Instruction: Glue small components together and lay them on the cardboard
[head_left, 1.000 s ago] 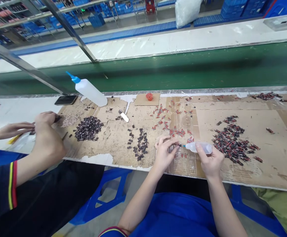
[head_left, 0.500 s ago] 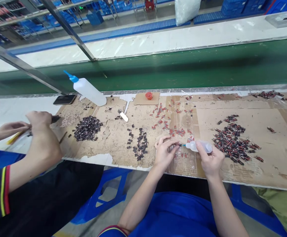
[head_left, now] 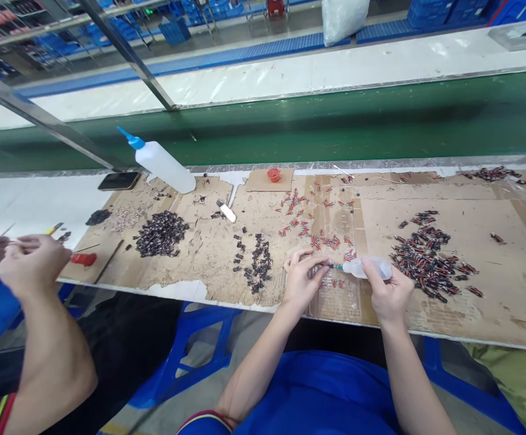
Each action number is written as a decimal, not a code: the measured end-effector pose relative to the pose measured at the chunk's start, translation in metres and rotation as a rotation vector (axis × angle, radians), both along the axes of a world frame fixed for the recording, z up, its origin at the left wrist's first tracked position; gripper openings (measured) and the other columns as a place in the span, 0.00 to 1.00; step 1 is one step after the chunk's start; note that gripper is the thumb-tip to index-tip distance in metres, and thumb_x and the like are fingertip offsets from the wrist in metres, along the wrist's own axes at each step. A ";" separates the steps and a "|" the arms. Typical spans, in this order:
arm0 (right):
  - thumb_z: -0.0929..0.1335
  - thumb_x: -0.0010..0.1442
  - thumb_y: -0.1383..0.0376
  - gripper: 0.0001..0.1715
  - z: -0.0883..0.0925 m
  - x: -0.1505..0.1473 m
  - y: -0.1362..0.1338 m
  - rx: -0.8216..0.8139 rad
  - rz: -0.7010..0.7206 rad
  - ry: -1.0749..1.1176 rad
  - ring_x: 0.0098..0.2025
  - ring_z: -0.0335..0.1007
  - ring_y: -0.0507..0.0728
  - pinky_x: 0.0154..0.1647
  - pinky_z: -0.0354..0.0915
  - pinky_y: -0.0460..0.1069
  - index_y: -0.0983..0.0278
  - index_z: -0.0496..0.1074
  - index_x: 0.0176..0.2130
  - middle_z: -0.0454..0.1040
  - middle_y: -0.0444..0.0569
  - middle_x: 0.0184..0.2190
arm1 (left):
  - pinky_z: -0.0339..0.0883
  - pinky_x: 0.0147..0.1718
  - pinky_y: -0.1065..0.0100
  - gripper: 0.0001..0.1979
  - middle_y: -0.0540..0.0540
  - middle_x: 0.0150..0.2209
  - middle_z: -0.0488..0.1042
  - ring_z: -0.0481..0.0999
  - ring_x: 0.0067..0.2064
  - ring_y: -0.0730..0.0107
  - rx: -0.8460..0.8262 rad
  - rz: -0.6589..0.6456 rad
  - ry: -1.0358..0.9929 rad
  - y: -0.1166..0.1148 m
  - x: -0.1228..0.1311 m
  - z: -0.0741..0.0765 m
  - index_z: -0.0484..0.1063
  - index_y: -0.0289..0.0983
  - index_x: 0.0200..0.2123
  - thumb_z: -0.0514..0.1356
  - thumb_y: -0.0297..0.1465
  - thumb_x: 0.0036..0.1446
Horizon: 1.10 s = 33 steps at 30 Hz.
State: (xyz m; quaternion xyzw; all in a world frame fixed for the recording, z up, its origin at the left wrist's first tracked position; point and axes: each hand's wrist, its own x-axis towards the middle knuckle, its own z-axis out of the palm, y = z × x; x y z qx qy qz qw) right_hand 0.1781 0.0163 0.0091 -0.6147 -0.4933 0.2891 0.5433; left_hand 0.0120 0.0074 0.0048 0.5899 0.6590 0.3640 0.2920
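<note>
My right hand [head_left: 390, 291] is closed around a small translucent squeeze bottle [head_left: 366, 267], tipped on its side with its thin teal nozzle pointing left. The nozzle's end meets a small dark part [head_left: 325, 266] pinched in the fingertips of my left hand [head_left: 302, 277]; fingers hide most of that part. Behind my left hand lie scattered small red pieces [head_left: 328, 241]. Small black parts [head_left: 258, 266] spread to its left. Right of my right hand is a heap of black-and-red assembled pieces [head_left: 428, 260].
At the left, a co-worker's hands [head_left: 34, 260] work over the table, beside a red object [head_left: 84, 259]. Nearby are a black heap [head_left: 160, 234], a large white bottle [head_left: 165, 167], a phone [head_left: 118, 181] and a brush [head_left: 226, 211]. A red cap [head_left: 273, 175] stands farther back.
My right hand and the bottle have shifted very slightly right; my left hand stays put. The co-worker's hands have moved left and toward the table's near edge, uncovering a dark pile and a red object.
</note>
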 end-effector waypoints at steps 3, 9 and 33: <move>0.72 0.51 0.55 0.15 0.000 0.004 0.000 0.039 -0.117 0.101 0.24 0.72 0.56 0.27 0.67 0.50 0.65 0.75 0.27 0.75 0.47 0.22 | 0.59 0.57 0.49 0.10 0.46 0.41 0.79 0.71 0.54 0.57 0.011 -0.013 -0.004 0.000 -0.002 -0.002 0.81 0.46 0.36 0.67 0.25 0.52; 0.77 0.43 0.60 0.27 -0.001 0.018 0.006 0.182 -0.152 0.154 0.41 0.76 0.60 0.45 0.70 0.57 0.61 0.63 0.38 0.75 0.50 0.37 | 0.62 0.55 0.50 0.10 0.47 0.41 0.81 0.71 0.54 0.56 0.094 -0.092 0.041 -0.018 -0.010 -0.003 0.79 0.44 0.39 0.67 0.26 0.53; 0.76 0.44 0.51 0.41 0.007 0.019 -0.006 0.184 -0.110 -0.441 0.51 0.65 0.66 0.45 0.68 0.58 0.63 0.67 0.53 0.71 0.58 0.47 | 0.57 0.49 0.60 0.10 0.50 0.36 0.81 0.74 0.45 0.64 0.142 -0.063 0.116 -0.031 0.012 0.016 0.76 0.42 0.35 0.57 0.24 0.62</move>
